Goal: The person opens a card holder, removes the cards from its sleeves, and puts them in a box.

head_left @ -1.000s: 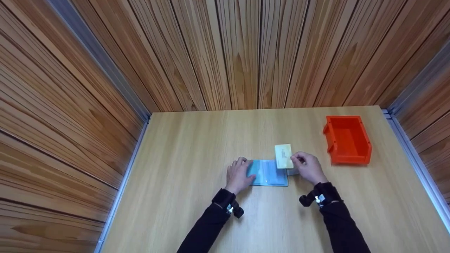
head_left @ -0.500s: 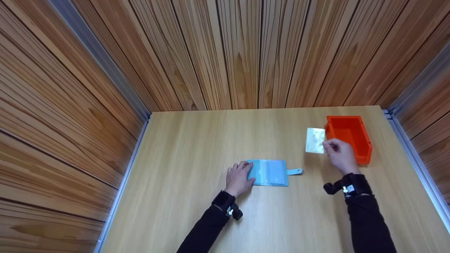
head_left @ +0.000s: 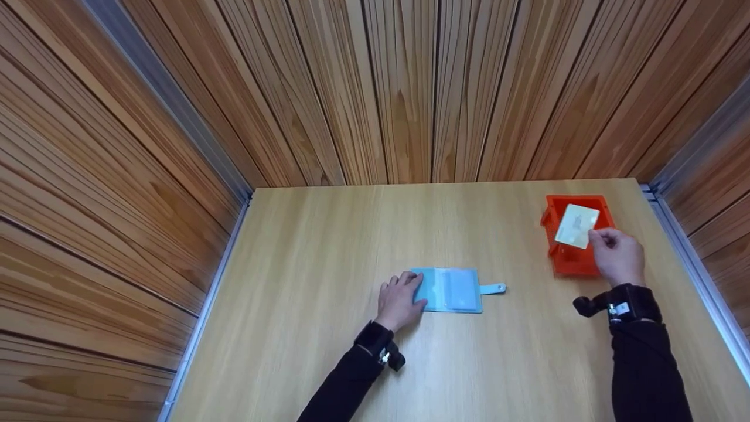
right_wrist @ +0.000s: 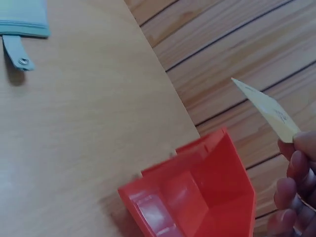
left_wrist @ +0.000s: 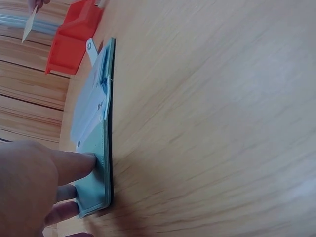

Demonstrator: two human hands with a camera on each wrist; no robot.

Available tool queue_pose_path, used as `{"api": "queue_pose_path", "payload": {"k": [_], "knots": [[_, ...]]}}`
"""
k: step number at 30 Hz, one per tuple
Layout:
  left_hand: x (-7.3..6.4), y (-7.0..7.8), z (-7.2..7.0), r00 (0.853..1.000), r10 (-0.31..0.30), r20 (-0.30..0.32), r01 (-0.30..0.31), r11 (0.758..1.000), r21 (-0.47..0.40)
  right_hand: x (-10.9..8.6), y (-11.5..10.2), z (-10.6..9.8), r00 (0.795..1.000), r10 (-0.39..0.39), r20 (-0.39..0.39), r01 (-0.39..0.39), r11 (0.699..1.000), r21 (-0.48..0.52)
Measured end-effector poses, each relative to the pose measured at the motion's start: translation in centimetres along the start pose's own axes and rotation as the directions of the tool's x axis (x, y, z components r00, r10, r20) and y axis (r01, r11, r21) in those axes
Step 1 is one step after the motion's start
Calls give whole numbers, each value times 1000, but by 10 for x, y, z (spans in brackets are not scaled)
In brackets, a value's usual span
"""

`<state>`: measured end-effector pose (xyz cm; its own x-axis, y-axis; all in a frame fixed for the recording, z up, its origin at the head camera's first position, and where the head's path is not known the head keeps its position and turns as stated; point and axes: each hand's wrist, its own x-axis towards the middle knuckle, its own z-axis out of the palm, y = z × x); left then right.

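Observation:
My right hand (head_left: 620,255) pinches a small pale-yellow card (head_left: 577,225) by its lower right corner. The card is tilted above the orange-red plastic bin (head_left: 577,268), apart from it in the right wrist view. On the table, a light-blue card holder (head_left: 462,290) lies open, with clear sleeves and a snap strap (head_left: 493,289) pointing right. My left hand (head_left: 398,300) holds its left end; the thumb (left_wrist: 74,167) lies on the inner flap and the other fingers are at the far side, partly hidden.
The pale wooden table (head_left: 328,246) is bordered by wood-plank walls (head_left: 375,88) at the back and sides. Metal rails (head_left: 205,305) run along its left and right edges.
My right hand has carried the card from above the card holder rightward, over the bin. The strap, covered earlier, now shows. My left hand has stayed on the holder.

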<state>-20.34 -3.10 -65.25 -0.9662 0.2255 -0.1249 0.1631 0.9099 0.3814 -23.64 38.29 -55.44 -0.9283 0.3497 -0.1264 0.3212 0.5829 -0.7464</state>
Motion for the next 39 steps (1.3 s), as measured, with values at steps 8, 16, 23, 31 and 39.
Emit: {"api": "queue_pose_path", "payload": {"k": [8,16,23,31,39], "knots": [[0,-1,2,1000,11,-6,-11,1000,5,11,17,-13,972,215,-96,-211,976,48],[0,-1,2,1000,8,-11,-7,1000,17,15,31,-3,954,294,-57,-291,955,47],[-2,0,1,1000,7,-26,-7,1000,13,17,36,9,939,338,-62,-338,941,23],[-1,-3,2,1000,14,-20,-14,1000,17,16,33,24,898,438,-47,-431,896,111],[-1,-3,1,999,31,-27,-29,997,71,20,30,34,899,435,-55,-430,899,84]]}}
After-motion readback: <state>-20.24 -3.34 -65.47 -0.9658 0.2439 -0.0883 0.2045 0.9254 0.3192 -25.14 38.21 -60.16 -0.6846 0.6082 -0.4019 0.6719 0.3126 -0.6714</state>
